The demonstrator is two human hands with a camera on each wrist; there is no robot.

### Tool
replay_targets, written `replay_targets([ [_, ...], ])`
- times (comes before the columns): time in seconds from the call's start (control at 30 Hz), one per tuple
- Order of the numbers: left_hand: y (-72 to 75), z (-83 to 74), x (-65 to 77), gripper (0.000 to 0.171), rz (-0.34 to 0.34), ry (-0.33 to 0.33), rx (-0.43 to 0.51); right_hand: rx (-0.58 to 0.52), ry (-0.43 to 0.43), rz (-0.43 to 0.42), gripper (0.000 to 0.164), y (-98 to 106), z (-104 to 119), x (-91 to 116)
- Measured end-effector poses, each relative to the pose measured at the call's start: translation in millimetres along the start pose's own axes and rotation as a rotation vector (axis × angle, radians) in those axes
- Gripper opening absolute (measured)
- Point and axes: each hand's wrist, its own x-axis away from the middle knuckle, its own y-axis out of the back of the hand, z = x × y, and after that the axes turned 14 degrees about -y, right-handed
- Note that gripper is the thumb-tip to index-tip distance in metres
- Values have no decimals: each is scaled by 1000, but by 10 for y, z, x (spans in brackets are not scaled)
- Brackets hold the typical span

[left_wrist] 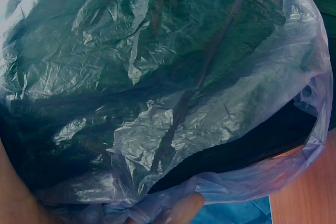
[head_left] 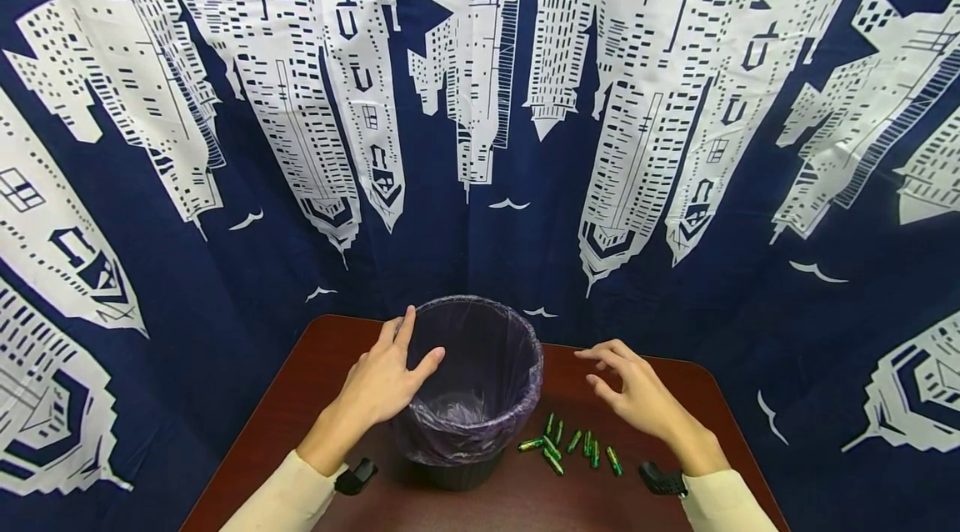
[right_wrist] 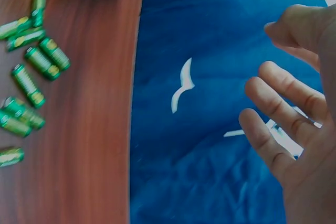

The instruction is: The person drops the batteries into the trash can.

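A dark waste bin [head_left: 457,478] stands on the table, lined with a thin translucent purple bag [head_left: 480,440] folded over its rim. My left hand [head_left: 381,378] is at the bin's left rim, fingers extended and thumb over the opening. In the left wrist view the crinkled liner [left_wrist: 157,124] fills the picture, with a fingertip [left_wrist: 188,208] at its edge. To the right of the bin, my right hand [head_left: 647,399] hovers with loosely bent fingers, holding nothing. Several green batteries [head_left: 552,463] lie scattered between the bin and that hand; the right wrist view shows batteries [right_wrist: 42,63] too.
The reddish-brown table [head_left: 352,507] ends just behind the bin. A navy curtain [head_left: 465,257] printed with white upside-down buildings hangs close around its back and sides. Black straps [head_left: 660,479] sit at both wrists.
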Motion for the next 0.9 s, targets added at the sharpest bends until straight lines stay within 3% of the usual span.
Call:
replay_targets([
  [0.23, 2, -5, -7, 102, 2, 4, -7, 14, -62, 38, 47, -47, -224, 223],
  [0.53, -5, -3, -14, 103, 7, 8, -9, 6, -230, 157, 45, -108, -475, 496],
  [0.9, 1, -14, -6, 103, 7, 6, -14, -94, -382, 313, 50, -217, -751, 822],
])
